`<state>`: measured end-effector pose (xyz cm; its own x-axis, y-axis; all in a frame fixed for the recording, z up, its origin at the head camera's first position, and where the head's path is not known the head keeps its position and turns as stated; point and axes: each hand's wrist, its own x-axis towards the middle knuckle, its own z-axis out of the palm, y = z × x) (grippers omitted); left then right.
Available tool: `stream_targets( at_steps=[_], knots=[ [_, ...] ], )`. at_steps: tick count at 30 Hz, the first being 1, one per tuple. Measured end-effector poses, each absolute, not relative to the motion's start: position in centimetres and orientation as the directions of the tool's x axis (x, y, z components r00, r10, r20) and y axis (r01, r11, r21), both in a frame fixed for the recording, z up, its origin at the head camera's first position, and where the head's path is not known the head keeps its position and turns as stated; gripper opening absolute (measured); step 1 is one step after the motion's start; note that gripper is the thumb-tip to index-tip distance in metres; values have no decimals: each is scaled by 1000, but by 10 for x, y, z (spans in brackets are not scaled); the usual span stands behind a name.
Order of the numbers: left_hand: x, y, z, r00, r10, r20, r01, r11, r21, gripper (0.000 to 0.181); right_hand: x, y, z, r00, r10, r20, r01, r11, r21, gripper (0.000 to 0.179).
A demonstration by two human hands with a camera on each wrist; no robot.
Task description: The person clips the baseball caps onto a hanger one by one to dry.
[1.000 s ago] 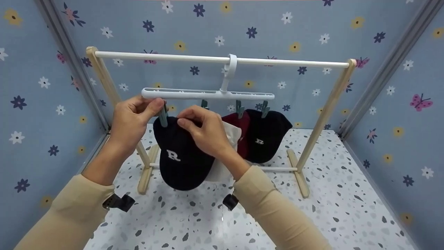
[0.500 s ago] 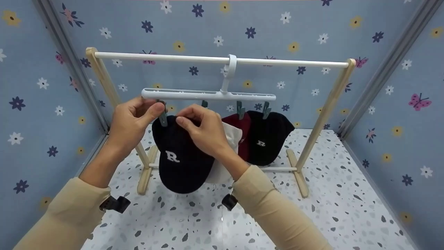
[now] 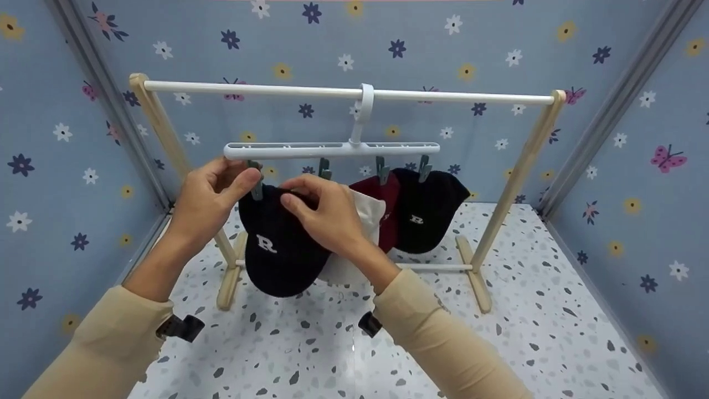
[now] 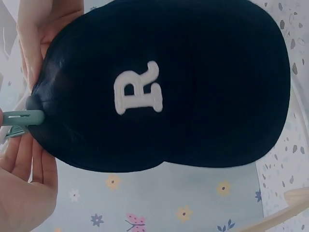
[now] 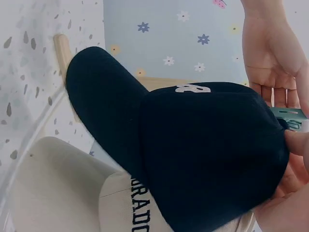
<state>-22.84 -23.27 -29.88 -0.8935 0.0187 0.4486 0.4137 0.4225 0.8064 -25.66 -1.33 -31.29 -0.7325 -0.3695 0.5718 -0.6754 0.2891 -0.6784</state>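
A navy cap (image 3: 282,257) with a white letter R hangs front down at the hanger's left end. My left hand (image 3: 205,199) pinches the green clip (image 3: 256,191) between thumb and fingers; in the left wrist view that clip (image 4: 29,117) has its tip over the cap's top. To the right, my right hand (image 3: 330,213) grips the navy cap's crown, thumb in front and fingers behind. The right wrist view shows the thumb (image 5: 297,142) on the cap right below the clip (image 5: 288,114). The white hanger (image 3: 288,151) is just above both hands.
A cream cap (image 3: 368,208), a maroon cap (image 3: 385,191) and a black cap (image 3: 426,216) hang from green clips farther right. The hanger hooks over the white rod (image 3: 249,88) of a wooden stand (image 3: 518,188). Flowered walls (image 3: 615,233) enclose the speckled surface (image 3: 421,343).
The navy cap has shifted slightly left and up, with both hands keeping their hold. The black cap's lower part has swung up a little.
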Motion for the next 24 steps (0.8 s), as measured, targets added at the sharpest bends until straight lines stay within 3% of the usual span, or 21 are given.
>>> stream_targets(
  at_steps=[9, 24],
  knots=[
    [-233, -234, -304, -907, -12, 422, 371, 454, 810, 46, -257, 8, -326, -696, -388, 604, -713, 270, -647, 24],
    [-237, -241, -311, -904, -25, 426, 364, 477, 800, 44, -256, 84, -364, -616, -278, 737, -780, 346, -522, 23]
  ],
)
